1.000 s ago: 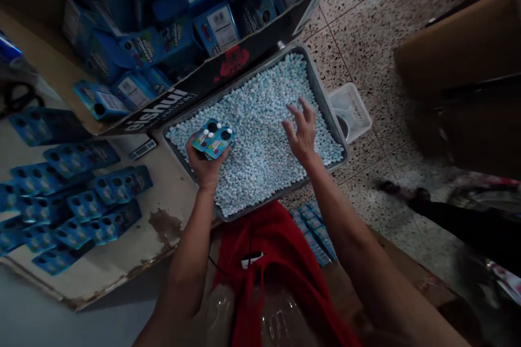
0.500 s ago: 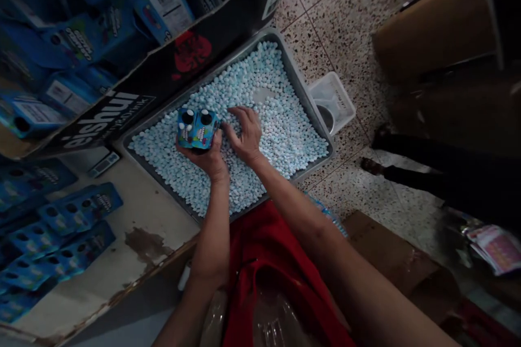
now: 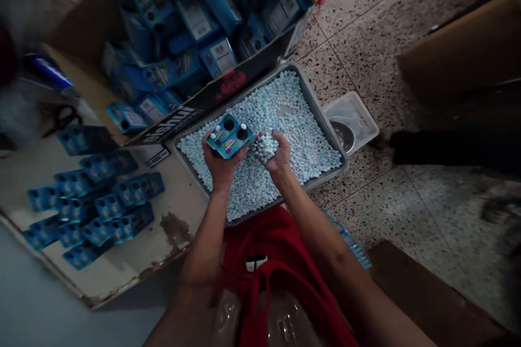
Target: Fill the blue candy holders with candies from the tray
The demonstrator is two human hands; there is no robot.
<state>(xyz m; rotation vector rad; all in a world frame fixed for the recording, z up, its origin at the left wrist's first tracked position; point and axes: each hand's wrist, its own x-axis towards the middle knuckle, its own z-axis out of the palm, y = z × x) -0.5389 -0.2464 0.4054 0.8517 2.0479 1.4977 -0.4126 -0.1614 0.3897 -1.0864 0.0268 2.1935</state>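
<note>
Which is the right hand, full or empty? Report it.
Full: the cupped right hand holds a heap of small pale pellets over the grey tray.

Red garment with small white patch, forearms bare.

pale pellets in right fingers

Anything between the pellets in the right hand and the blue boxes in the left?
Nothing visible. The right hand holds its pellets close beside the blue boxes, which the left hand grips above the tray. A few loose pellets lie on top, near the dark holes.
</note>
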